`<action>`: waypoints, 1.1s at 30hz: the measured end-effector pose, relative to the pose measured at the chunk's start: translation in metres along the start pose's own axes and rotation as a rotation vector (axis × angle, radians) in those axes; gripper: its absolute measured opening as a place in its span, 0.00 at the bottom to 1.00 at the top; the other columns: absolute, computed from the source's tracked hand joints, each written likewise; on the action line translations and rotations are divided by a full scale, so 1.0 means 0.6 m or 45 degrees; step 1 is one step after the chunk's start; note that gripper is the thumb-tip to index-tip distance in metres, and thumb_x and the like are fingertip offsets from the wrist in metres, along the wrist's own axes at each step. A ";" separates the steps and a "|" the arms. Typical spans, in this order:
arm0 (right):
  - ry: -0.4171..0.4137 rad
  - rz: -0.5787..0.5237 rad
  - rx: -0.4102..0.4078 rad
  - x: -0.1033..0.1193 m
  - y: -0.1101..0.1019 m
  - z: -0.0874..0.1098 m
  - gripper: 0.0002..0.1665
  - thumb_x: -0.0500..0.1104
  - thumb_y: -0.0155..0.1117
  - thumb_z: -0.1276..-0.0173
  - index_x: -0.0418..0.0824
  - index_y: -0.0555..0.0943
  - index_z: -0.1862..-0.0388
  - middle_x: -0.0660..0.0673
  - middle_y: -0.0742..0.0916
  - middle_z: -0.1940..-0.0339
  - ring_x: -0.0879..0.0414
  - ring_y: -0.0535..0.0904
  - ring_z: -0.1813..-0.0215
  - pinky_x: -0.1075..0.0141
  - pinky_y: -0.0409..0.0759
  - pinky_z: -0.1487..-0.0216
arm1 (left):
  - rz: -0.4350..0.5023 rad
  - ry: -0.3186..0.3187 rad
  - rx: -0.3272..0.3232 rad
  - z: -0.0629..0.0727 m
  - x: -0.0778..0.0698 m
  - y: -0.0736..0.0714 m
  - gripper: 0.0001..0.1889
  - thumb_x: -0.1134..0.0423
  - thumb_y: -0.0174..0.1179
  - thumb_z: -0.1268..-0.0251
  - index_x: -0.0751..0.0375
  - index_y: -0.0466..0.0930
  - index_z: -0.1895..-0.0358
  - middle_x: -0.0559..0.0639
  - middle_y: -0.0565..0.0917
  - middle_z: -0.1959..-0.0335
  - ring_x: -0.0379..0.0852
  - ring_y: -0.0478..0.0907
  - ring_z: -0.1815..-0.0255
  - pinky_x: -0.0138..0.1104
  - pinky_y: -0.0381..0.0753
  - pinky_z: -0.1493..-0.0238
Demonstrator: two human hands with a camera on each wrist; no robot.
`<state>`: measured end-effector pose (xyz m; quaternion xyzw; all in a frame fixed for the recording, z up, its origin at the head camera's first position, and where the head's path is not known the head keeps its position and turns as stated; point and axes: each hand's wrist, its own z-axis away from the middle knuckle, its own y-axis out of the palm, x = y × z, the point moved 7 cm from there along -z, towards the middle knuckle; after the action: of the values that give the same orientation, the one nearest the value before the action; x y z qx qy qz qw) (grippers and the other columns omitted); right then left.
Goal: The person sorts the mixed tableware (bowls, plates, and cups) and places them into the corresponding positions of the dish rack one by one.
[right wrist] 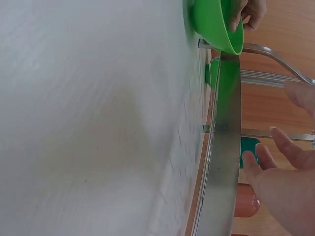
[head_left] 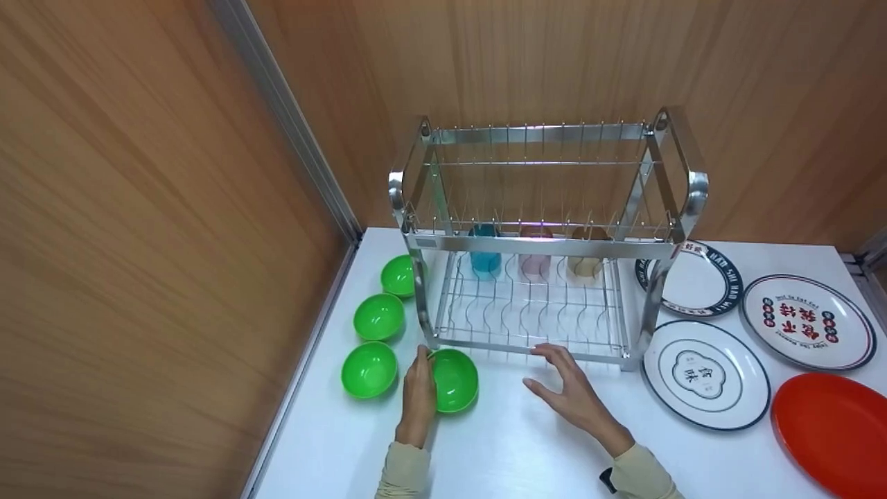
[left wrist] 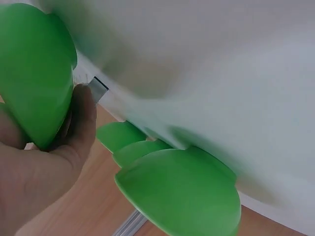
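Observation:
A green bowl (head_left: 457, 380) is in my left hand (head_left: 418, 394), which pinches its left rim, thumb inside, just in front of the metal dish rack (head_left: 533, 350). In the left wrist view the held bowl (left wrist: 37, 73) looks tilted, its outer side showing. My right hand (head_left: 574, 396) hangs in front of the rack's lower front bar, fingers spread, holding nothing. The right wrist view has that hand (right wrist: 285, 182) beside the rack's bar (right wrist: 224, 147). Three more green bowls, a front one (head_left: 369, 369), a middle one (head_left: 379, 317) and a back one (head_left: 398, 276), stand left of the rack.
On the rack's lower level are a blue cup (head_left: 486, 260), a pink cup (head_left: 534, 263) and a yellowish cup (head_left: 586, 267). Right of the rack lie a red plate (head_left: 835, 430) and three patterned white plates, the nearest (head_left: 707, 398) close to the rack's leg. Wooden walls (head_left: 173, 242) enclose the table.

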<state>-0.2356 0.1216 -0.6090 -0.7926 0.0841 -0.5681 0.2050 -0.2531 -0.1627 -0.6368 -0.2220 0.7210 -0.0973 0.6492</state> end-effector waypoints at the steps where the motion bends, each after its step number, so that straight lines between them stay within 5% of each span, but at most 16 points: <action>1: -0.004 -0.009 -0.005 0.000 0.002 0.001 0.31 0.46 0.75 0.32 0.40 0.76 0.33 0.41 0.77 0.33 0.46 0.74 0.31 0.51 0.72 0.29 | 0.087 -0.093 0.013 0.002 0.006 0.002 0.30 0.48 0.31 0.12 0.67 0.73 0.30 0.61 0.80 0.35 0.56 0.72 0.29 0.50 0.68 0.27; 3: -0.005 -0.029 -0.008 0.001 0.006 0.003 0.31 0.47 0.74 0.31 0.42 0.75 0.33 0.43 0.78 0.34 0.47 0.75 0.31 0.54 0.72 0.29 | 0.167 -0.200 0.033 0.007 0.012 0.006 0.36 0.39 0.27 0.15 0.63 0.71 0.27 0.57 0.75 0.29 0.53 0.66 0.24 0.49 0.62 0.24; 7: 0.021 -0.090 0.021 0.002 0.015 0.005 0.32 0.47 0.73 0.30 0.44 0.74 0.31 0.43 0.77 0.33 0.47 0.74 0.30 0.54 0.72 0.29 | 0.189 -0.212 0.062 0.018 0.007 0.013 0.38 0.37 0.26 0.16 0.62 0.70 0.26 0.56 0.73 0.27 0.52 0.64 0.23 0.50 0.60 0.23; 12: 0.093 -0.174 0.084 0.003 0.028 0.009 0.33 0.49 0.70 0.28 0.44 0.71 0.28 0.41 0.76 0.31 0.43 0.72 0.28 0.52 0.72 0.29 | -0.078 0.158 0.022 0.034 -0.035 0.016 0.24 0.62 0.33 0.12 0.72 0.66 0.27 0.68 0.78 0.35 0.62 0.73 0.31 0.53 0.72 0.31; 14: 0.123 -0.206 0.107 0.002 0.033 0.012 0.34 0.50 0.69 0.27 0.43 0.70 0.27 0.38 0.75 0.30 0.40 0.71 0.28 0.51 0.72 0.29 | -0.229 0.334 -0.027 0.042 -0.055 0.019 0.20 0.74 0.38 0.17 0.75 0.63 0.28 0.71 0.80 0.40 0.65 0.77 0.36 0.53 0.77 0.37; 16: 0.159 -0.235 0.125 0.001 0.037 0.015 0.34 0.50 0.67 0.26 0.42 0.69 0.26 0.38 0.75 0.30 0.38 0.71 0.28 0.52 0.72 0.28 | -0.298 0.420 -0.057 0.047 -0.068 0.023 0.22 0.80 0.42 0.22 0.75 0.61 0.28 0.71 0.81 0.43 0.65 0.79 0.39 0.52 0.80 0.40; 23: 0.219 -0.278 0.186 -0.005 0.054 0.024 0.31 0.50 0.57 0.19 0.37 0.66 0.24 0.32 0.73 0.27 0.39 0.73 0.29 0.52 0.74 0.30 | -0.393 0.422 -0.028 0.047 -0.101 0.047 0.15 0.83 0.49 0.28 0.72 0.74 0.43 0.66 0.85 0.49 0.60 0.84 0.44 0.42 0.84 0.43; 33: 0.251 -0.332 0.332 0.000 0.076 0.039 0.31 0.51 0.34 0.12 0.35 0.59 0.19 0.37 0.72 0.23 0.40 0.68 0.24 0.42 0.61 0.24 | -0.353 0.428 0.000 0.058 -0.132 0.068 0.11 0.78 0.48 0.24 0.71 0.76 0.45 0.63 0.85 0.50 0.58 0.85 0.45 0.42 0.84 0.44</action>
<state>-0.2094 0.0858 -0.6346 -0.7041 -0.0740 -0.6706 0.2213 -0.2221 -0.0864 -0.5886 -0.2998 0.7817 -0.2214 0.5001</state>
